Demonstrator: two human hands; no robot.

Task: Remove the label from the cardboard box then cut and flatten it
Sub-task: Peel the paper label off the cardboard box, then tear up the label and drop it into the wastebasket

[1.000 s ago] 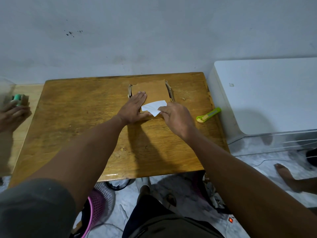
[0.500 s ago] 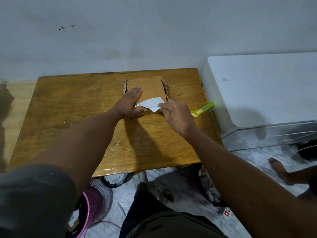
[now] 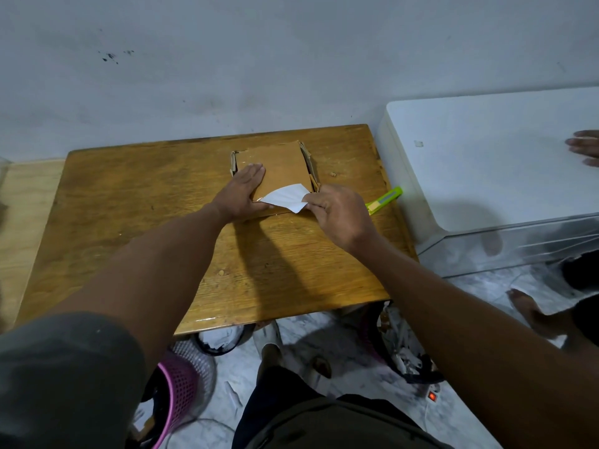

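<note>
Fingers (image 3: 311, 199) of the right hand (image 3: 337, 215) were closed in a pinch on the free corner of the white label (image 3: 285, 197), which was lifted and curled toward the person. The left hand (image 3: 241, 192) lay flat, fingers extended and close together, pressing on the cardboard box (image 3: 282, 166) without gripping it. The box sat at the far middle of the wooden table (image 3: 129, 202), side flaps visible at both edges.

Progress, as judged: label removal was under way, not complete. The label's left end appeared attached near the box's front edge. Cutting and flattening remained; the box showed no visible cuts.

Count: one box, one label, one green utility knife (image 3: 384, 200) lying untouched on the table just right of the right hand, one pink basket (image 3: 181, 384) on the floor.
</note>
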